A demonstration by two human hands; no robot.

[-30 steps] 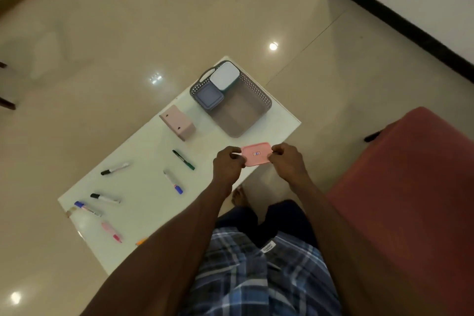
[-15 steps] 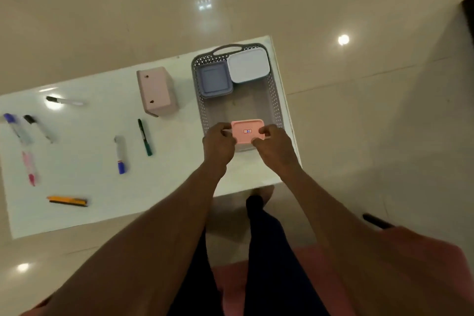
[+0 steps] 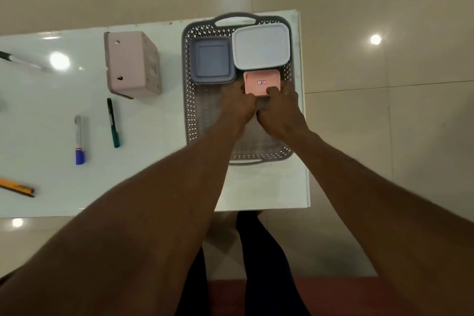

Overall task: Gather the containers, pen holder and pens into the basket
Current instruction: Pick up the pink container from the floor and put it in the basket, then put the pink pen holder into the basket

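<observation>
Where both hands [image 3: 259, 108] pinch, seemingly: pink container [image 3: 261, 82].

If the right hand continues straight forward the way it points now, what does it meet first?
Probably the white container. The right hand holds the pink container and points toward the far end of the basket, where the white one sits just beyond; their height difference is unclear.

head cam | looks steeply down from above | close over table [image 3: 154, 187] and basket [image 3: 188, 100] | single view
</observation>
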